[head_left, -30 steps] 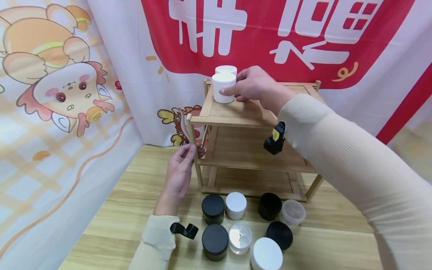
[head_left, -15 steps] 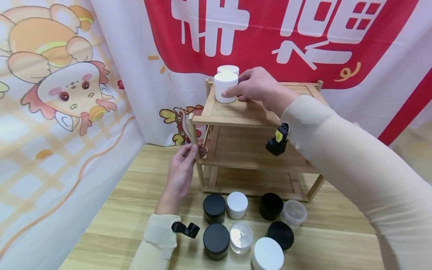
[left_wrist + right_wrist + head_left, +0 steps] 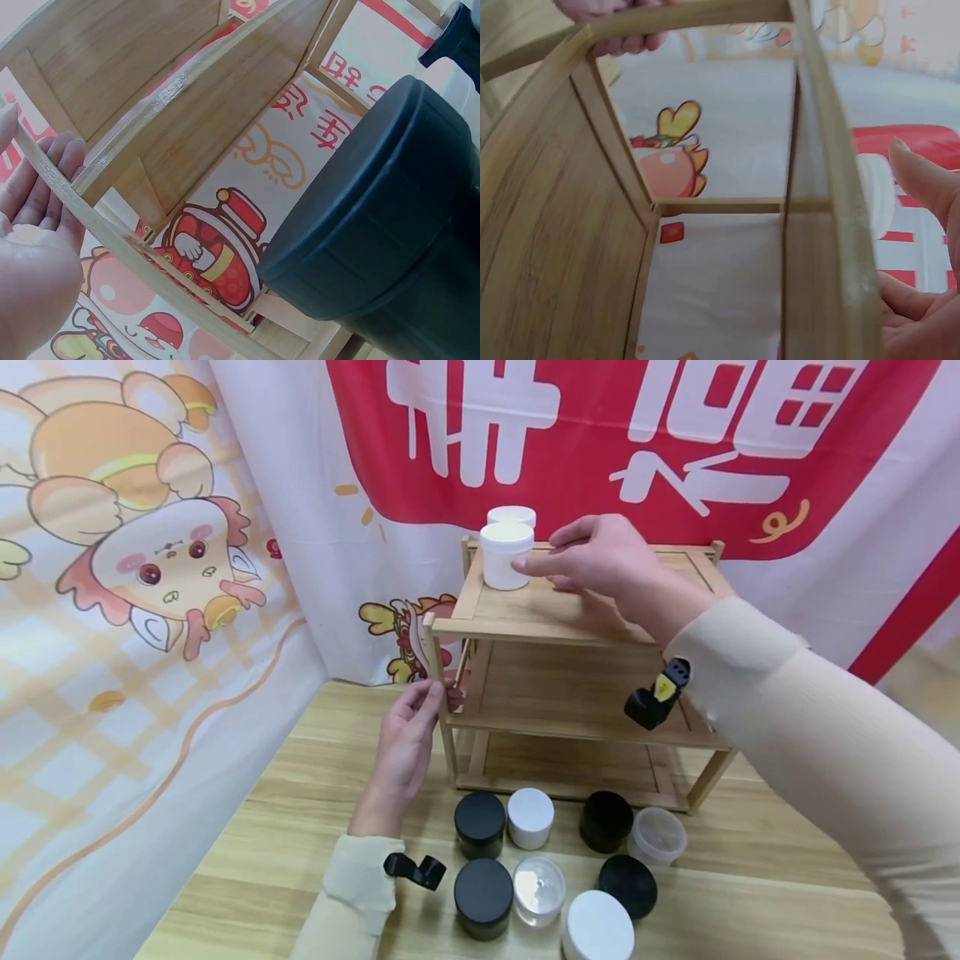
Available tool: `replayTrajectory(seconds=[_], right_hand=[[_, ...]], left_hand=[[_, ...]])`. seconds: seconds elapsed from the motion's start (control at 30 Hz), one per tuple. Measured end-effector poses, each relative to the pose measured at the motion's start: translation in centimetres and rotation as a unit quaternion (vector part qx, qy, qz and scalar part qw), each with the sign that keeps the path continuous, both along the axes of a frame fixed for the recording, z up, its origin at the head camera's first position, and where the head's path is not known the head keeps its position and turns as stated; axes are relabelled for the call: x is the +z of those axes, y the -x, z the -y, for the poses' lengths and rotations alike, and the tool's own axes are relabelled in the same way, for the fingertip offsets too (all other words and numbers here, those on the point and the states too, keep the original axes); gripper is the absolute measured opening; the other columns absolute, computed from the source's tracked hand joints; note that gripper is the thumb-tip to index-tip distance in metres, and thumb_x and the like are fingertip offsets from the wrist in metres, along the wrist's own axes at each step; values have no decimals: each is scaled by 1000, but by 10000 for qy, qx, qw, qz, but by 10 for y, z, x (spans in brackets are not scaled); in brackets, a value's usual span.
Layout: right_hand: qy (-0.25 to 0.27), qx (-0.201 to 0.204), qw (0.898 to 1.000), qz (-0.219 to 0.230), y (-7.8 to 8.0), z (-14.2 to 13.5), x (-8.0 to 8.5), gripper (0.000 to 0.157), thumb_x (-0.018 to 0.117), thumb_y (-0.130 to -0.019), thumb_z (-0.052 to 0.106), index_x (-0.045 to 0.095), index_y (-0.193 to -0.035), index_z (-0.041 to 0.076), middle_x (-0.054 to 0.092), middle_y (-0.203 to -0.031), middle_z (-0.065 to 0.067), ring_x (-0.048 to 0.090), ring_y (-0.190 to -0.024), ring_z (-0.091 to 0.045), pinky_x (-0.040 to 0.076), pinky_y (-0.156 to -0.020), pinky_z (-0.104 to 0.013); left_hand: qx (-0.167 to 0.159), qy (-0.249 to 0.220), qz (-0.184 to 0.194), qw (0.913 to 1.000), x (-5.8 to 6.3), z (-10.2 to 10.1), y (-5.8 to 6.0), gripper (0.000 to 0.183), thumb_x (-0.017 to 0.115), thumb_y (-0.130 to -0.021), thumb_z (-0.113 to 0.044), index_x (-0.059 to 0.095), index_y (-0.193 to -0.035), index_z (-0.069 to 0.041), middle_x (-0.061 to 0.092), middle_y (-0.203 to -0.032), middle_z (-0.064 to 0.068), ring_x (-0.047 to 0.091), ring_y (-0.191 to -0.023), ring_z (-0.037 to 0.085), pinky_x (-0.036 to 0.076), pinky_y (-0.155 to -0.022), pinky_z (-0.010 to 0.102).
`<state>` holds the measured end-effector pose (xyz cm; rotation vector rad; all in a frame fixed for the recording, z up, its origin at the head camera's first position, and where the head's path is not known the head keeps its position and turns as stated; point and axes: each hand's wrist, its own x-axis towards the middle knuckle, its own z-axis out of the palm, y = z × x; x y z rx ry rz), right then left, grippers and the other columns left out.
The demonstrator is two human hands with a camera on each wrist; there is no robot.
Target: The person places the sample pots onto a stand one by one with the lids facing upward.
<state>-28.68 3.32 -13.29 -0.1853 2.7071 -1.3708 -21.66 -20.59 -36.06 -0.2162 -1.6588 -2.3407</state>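
Note:
Two white lidded jars stand one behind the other at the left end of the wooden rack's top shelf; the front jar partly hides the rear jar. My right hand is just right of the front jar, its fingers spread and holding nothing. Its thumb tip overlaps the jar's edge in the head view; in the right wrist view a gap shows between thumb and white jar. Lower down, my left hand grips the rack's front left post, thumb in front and fingers behind.
On the wooden table before the rack stand several jars: black jars, white jars, a clear jar and a translucent tub. A large black jar looms near the left wrist camera. A printed curtain hangs behind.
My right hand has let go of the front white jar and drawn back to the right, fingers wider apart. The jar stays on the top shelf. My left hand keeps its grip on the post.

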Motion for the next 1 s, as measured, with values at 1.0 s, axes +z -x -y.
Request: replayTrajectory(seconds=[1.0], right_hand=[[3868, 466, 9174, -808, -79, -134, -60, 53, 82, -96, 14, 62, -145, 10, 71, -136, -6, 75, -120, -16, 63, -91, -23]], left_hand=[[52, -94, -28, 9999, -1, -3, 0, 18, 59, -112, -21, 68, -122, -8, 71, -124, 7, 69, -115, 15, 45, -120, 29]])
